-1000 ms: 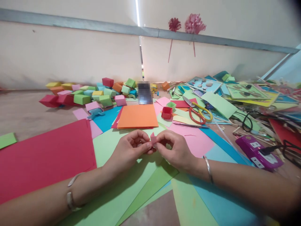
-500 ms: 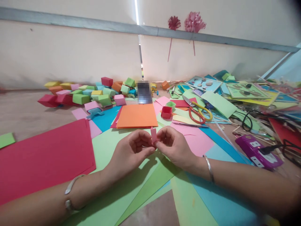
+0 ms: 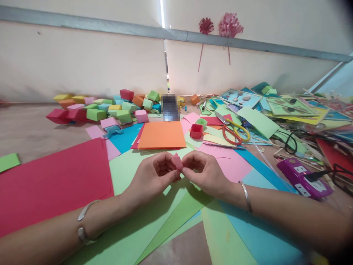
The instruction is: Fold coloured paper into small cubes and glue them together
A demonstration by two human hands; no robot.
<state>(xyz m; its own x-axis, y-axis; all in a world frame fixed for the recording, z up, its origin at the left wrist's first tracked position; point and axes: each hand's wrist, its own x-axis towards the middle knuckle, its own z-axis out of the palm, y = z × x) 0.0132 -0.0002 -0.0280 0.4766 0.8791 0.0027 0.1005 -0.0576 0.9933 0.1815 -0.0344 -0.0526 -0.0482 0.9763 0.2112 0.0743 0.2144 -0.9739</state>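
Between my two hands is a small folded piece of pink paper (image 3: pixel 177 162), tilted, with a pointed top corner. My left hand (image 3: pixel 154 173) pinches it from the left with thumb and fingers. From the other side, the thumb and fingertips of my right hand (image 3: pixel 202 171) grip its lower right edge. Both hands hover over a large light green sheet (image 3: pixel 125 173). Just beyond them lies a stack of orange paper (image 3: pixel 162 135). A small open red paper box (image 3: pixel 196 131) and a green paper box (image 3: pixel 201 122) stand to its right.
Red sheets (image 3: pixel 55 187) lie on the left. Several folded paper cubes (image 3: pixel 96 115) are heaped at the back left. Scissors (image 3: pixel 234 132) with red and yellow handles rest at the right, near a purple power strip (image 3: pixel 305 178) with a black cable. Paper flowers (image 3: pixel 230 25) hang on the wall.
The pink paper piece has turned from upright to tilted left, showing a broader face, and sits slightly lower. Both hands are still on it. The view has shifted slightly.
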